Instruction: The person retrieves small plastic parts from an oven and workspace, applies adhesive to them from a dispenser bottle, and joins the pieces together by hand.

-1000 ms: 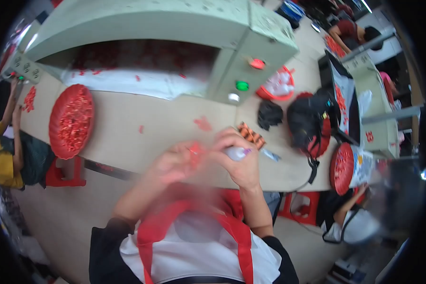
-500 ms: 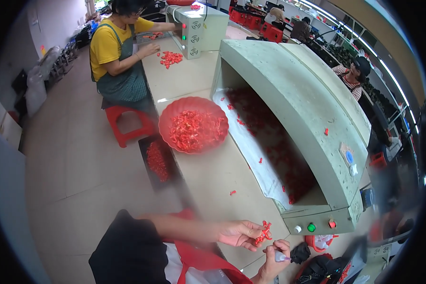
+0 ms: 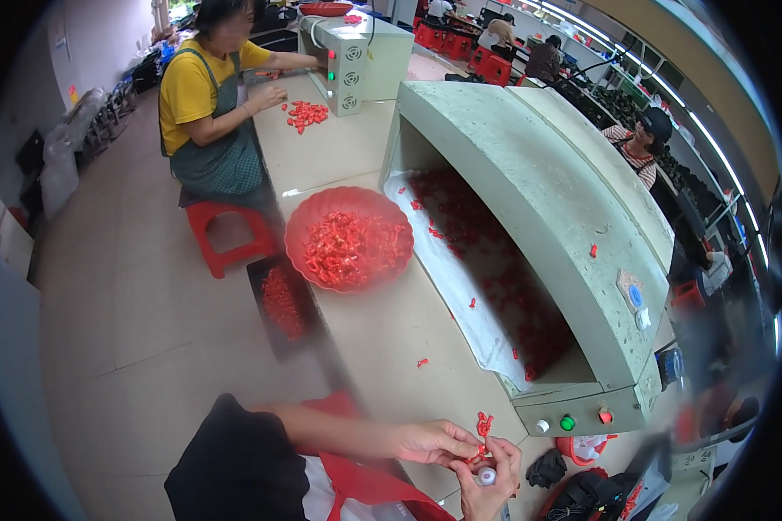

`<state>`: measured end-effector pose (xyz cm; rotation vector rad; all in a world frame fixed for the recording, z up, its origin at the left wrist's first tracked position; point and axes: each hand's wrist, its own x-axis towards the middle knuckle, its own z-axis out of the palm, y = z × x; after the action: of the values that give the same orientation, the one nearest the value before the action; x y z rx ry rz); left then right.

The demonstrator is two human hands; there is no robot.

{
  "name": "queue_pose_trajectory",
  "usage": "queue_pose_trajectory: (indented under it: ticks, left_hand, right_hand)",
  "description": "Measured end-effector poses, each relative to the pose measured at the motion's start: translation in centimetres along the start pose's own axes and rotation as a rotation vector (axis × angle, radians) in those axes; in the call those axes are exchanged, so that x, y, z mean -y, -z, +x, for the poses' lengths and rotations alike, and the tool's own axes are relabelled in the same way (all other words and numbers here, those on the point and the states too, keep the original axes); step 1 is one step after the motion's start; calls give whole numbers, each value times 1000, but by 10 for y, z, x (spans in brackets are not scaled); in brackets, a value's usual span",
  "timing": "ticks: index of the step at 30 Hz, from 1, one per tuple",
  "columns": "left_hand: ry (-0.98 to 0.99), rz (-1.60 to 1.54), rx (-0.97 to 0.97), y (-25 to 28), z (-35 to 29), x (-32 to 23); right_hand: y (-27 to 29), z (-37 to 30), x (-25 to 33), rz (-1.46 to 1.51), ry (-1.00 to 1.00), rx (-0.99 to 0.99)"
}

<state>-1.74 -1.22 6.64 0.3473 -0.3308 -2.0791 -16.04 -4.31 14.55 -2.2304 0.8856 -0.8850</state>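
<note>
Fingers of the left hand (image 3: 427, 441) pinch a small bunch of red pieces (image 3: 484, 425) just beside the near, button-bearing end of the pale green machine (image 3: 530, 217), to its lower left. The right hand (image 3: 493, 483) meets it there, its fingers curled round a small white bottle (image 3: 487, 476) with the round end showing, their tips close against the red pieces and hiding part of them; whether they pinch the pieces too, I cannot tell.

A white sheet (image 3: 457, 295) lies in the machine's mouth and out over its left edge, with loose red bits on it; deeper inside, shadow blurs many more. One red bit rests on top of the hood. Left of the machine, on the same surface (image 3: 365, 334), sits a red basin (image 3: 347, 200) heaped with red pieces, and beyond it, lower, a dark tray (image 3: 259, 282) of more.

Crowding the machine's near end are a crumpled black item (image 3: 546, 469), a red basket (image 3: 567, 446) and a black bag (image 3: 586, 497). Past its far left corner, a co-worker in yellow (image 3: 185, 100) sits on a red stool (image 3: 202, 227) at a smaller machine (image 3: 387, 65).
</note>
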Motion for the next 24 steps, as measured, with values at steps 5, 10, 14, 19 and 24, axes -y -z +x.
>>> queue_pose_trajectory:
  ticks: [5, 10, 14, 19, 24]
  left_hand:
    - [43, -55, 74, 6, 1, 1]
    - [60, -70, 48, 6, 3, 1]
    - [56, -87, 2, 10, 6, 3]
    - [54, -87, -5, 13, 7, 6]
    - [36, -90, 9, 16, 9, 8]
  right_hand:
    - [-1, 0, 4, 19, -9, -30]
    - [-6, -5, -5, 68, -65, -51]
    - [-5, -2, -9, -2, 9, -45]
    - [-8, -5, -11, 28, -25, -55]
    - [-11, -7, -18, 3, -21, -51]
